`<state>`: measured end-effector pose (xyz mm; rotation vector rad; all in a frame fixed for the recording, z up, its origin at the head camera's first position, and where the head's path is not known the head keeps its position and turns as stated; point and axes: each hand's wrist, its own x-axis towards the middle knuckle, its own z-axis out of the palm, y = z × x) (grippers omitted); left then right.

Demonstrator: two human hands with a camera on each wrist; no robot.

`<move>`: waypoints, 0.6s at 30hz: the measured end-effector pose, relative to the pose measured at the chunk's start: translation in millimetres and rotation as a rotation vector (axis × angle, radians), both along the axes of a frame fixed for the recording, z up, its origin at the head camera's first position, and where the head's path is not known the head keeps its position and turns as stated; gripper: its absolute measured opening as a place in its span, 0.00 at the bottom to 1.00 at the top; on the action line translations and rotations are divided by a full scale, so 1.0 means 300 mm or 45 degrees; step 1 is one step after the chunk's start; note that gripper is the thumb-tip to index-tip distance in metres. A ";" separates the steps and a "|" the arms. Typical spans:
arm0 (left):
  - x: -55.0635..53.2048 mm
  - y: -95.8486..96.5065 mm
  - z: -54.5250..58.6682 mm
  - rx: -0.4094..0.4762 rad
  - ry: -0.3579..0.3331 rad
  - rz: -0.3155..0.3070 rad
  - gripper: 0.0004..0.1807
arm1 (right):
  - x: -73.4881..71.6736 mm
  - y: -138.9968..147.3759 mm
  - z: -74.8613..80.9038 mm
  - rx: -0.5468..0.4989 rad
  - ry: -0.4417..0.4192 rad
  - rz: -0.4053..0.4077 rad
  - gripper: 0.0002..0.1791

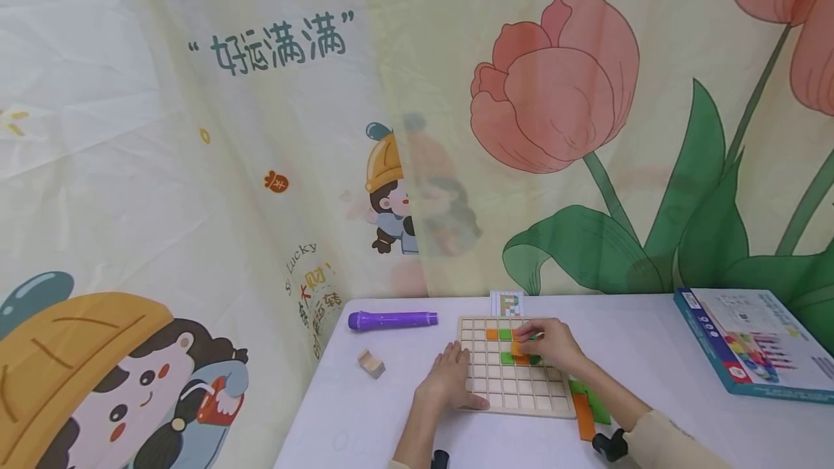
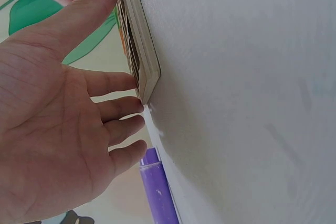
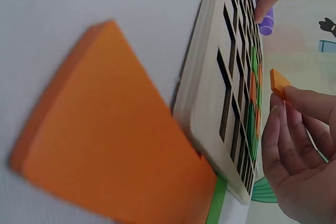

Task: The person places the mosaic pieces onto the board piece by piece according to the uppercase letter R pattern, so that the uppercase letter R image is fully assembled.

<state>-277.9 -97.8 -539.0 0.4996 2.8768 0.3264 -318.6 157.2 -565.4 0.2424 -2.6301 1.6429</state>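
Note:
A pale wooden grid board [image 1: 508,398] lies on the white table, with orange and green square tiles [image 1: 504,334] in some of its far cells. My left hand [image 1: 446,381] rests along the board's left side, fingers extended; in the left wrist view its fingertips [image 2: 137,104] are at the board's corner. Over the board, my right hand [image 1: 555,344] pinches a small orange tile [image 3: 279,81] between thumb and fingers, clear of the grid in the right wrist view. Beside the board's near right corner lie flat orange [image 1: 584,418] and green pieces [image 1: 599,410].
A purple microphone-shaped stick [image 1: 392,320] lies at the back left, with a small wooden block [image 1: 371,364] nearer. Behind the board is a patterned card [image 1: 507,302]. A flat box [image 1: 769,346] sits at the right; a printed curtain [image 1: 430,56] hangs behind the table.

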 end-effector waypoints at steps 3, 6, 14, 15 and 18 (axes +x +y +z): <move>-0.001 0.001 -0.004 0.005 -0.006 0.008 0.62 | -0.005 -0.020 -0.009 -0.022 -0.002 0.018 0.11; 0.000 0.002 -0.002 0.010 -0.011 0.008 0.61 | -0.010 -0.040 -0.015 -0.028 -0.003 0.021 0.10; 0.004 -0.001 0.003 0.004 -0.009 -0.002 0.61 | -0.019 -0.087 -0.022 -0.006 0.017 0.012 0.10; 0.005 -0.002 0.004 0.006 -0.008 -0.003 0.61 | -0.020 -0.092 -0.023 0.000 0.019 0.007 0.09; 0.005 -0.002 0.004 0.010 -0.005 -0.005 0.61 | -0.022 -0.106 -0.025 0.020 0.030 0.000 0.09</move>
